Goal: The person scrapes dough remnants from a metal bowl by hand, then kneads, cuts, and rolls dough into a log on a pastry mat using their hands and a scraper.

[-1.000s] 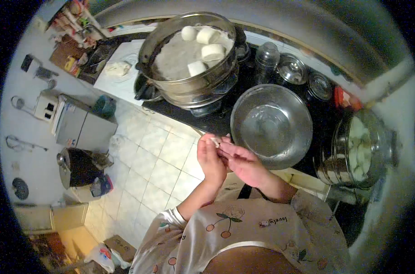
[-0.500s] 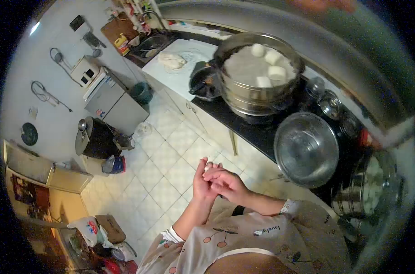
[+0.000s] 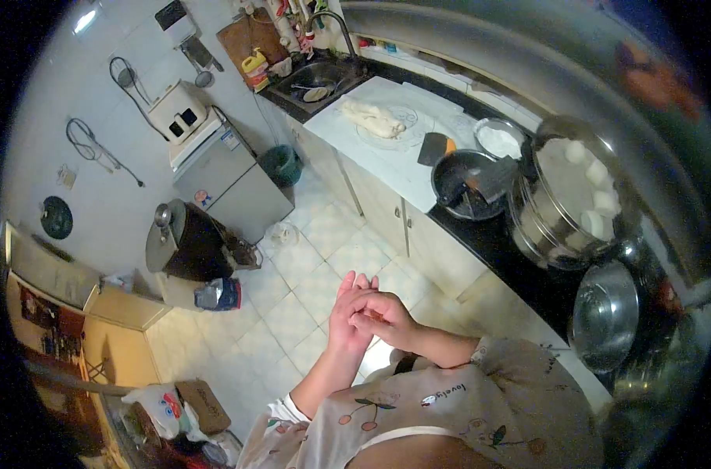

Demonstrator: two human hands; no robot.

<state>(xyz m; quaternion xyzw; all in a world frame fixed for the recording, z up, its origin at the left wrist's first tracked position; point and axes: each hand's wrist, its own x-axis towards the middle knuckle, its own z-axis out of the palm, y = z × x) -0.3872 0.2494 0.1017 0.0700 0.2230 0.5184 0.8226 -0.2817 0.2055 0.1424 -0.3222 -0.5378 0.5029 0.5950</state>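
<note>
1. The left hand [image 3: 348, 331] is stretched open, touched by the right hand [image 3: 387, 318], curled across it; whether anything is held there cannot be told.
2. Dough [image 3: 375, 119] is laid on the surface [image 3: 447, 117].
3. White pieces [image 3: 596, 171] are contained in the steamer [image 3: 532, 216].

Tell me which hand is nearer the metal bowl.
Right: the right hand is left of the metal bowl, well apart; the left hand is farther left.
</note>
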